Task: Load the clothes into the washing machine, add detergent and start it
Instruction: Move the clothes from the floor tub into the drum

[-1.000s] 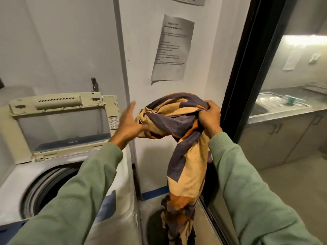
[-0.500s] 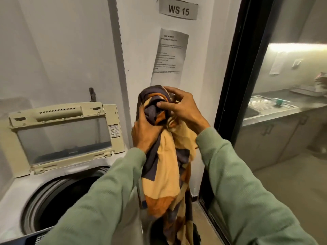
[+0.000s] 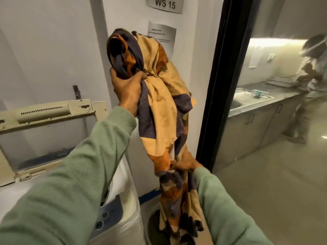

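Low and close, the right hand [image 3: 184,165] clenches the hanging yellow, orange and dark-purple patterned cloth [image 3: 159,106]. Higher up, the left hand [image 3: 127,91] fists its bunched top, just right of the white top-loading washing machine [image 3: 122,179], whose beige lid [image 3: 46,110] stands raised.

A sign [image 3: 165,4] reading "WS 15" hangs above a paper notice [image 3: 163,33] on the wall [image 3: 53,41]. Right of them stands a black door frame [image 3: 217,85]; beyond it, a counter [image 3: 283,95] with a sink [image 3: 236,104] and a blurred person [image 3: 313,68].

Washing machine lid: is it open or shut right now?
Open. The lid stands tilted up at the back of the washing machine, window facing us.
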Available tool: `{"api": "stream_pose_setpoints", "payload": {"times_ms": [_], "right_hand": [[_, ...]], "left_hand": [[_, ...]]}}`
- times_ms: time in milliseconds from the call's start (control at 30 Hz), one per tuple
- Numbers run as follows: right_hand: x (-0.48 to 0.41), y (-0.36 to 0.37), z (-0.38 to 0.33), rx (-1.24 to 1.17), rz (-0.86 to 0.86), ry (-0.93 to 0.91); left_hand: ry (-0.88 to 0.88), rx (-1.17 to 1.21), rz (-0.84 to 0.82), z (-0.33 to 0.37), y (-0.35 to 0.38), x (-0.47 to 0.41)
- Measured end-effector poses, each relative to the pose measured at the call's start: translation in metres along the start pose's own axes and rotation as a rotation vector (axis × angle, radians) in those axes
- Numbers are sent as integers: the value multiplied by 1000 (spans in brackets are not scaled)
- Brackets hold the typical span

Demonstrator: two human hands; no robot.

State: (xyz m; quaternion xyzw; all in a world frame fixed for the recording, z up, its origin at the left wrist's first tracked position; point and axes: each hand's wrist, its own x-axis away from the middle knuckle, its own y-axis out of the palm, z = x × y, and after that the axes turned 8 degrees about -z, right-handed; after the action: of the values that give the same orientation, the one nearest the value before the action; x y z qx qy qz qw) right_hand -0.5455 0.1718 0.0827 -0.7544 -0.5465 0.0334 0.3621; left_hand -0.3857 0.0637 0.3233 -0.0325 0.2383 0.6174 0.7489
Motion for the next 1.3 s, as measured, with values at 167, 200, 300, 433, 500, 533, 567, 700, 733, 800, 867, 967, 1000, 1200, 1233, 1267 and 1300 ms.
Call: {"api": "stream_pose_setpoints", "payload": {"times_ms": [167, 200, 300, 433, 500, 533, 567, 700, 733, 800, 867, 967, 1000, 1200, 1233, 1267, 1300], "right_hand": [[-4, 18, 11, -116, 56, 105], [-5, 19, 16, -108, 70, 111], [-11, 31, 37, -140, 75, 88], [-8, 40, 26, -647, 204, 24], [-4, 28, 15, -696, 244, 1], [-1, 17, 10, -680, 265, 2], [-1, 6, 8, -683, 275, 6], [2, -39, -11, -719, 365, -101], [8, -50, -24, -759, 376, -149], [19, -70, -56, -862, 359, -248], [23, -87, -88, -873, 345, -334], [22, -99, -129, -763, 374, -413], [23, -100, -142, -740, 389, -424], [18, -82, -192, -641, 435, -485], [18, -77, -195, -609, 426, -475], [19, -73, -197, -591, 418, -461], [19, -71, -197, -584, 414, -455]], "left_hand": [[-23, 136, 0, 12, -4, -4], [-47, 178, 22, 14, -6, -6], [-120, 309, 98, 11, -16, -19], [-175, 329, 97, -7, -35, -39], [-197, 311, 47, -11, -48, -38], [-206, 308, 13, -10, -53, -34], [-227, 302, 3, -15, -61, -35], [-284, 356, 34, -58, -94, -56], [-295, 312, 47, -73, -102, -62], [-260, 166, 111, -80, -109, -50], [-209, 17, 103, -83, -109, -30], [-173, -114, -36, -88, -98, -11], [-162, -158, -89, -91, -96, -5], [-214, -294, -437, -76, -68, 22], [-233, -296, -503, -73, -62, 25], [-259, -334, -558, -68, -57, 28], [-274, -395, -592, -65, -53, 31]]}}
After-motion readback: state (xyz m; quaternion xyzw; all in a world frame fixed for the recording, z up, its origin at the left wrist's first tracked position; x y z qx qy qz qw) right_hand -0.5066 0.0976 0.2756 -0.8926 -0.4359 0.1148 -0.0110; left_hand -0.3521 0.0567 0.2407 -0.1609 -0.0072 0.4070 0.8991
